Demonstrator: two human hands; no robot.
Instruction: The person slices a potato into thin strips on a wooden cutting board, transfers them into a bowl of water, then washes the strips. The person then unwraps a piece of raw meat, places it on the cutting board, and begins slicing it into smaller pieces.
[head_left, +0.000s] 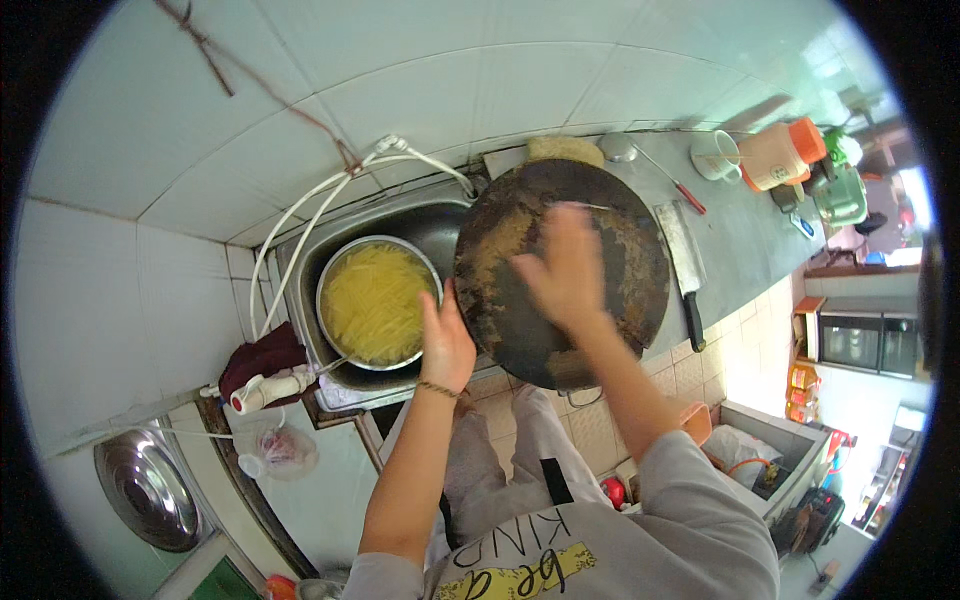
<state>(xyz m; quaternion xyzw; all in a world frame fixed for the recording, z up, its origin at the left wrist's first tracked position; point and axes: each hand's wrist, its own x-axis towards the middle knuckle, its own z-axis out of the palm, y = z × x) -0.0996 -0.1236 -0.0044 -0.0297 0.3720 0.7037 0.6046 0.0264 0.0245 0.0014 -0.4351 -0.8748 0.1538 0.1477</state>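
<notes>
A round, dark, worn chopping board lies before me, its near edge jutting over the counter front. My left hand, palm up, supports the board's left rim; some of its fingers are hidden behind it. Flat over the board's face is my right hand, blurred, with thumb apart and nothing visible in it. A thin pale streak shows by its fingertips. Left of the board, a metal bowl holds yellow strips, apparently potato, in water. That bowl stands in a steel sink, close to my left thumb.
A cleaver rests on the metal counter right of the board. Beyond it are a ladle, a mug and an orange-topped container. A white hose curves along the sink's left side. A maroon cloth hangs at its corner.
</notes>
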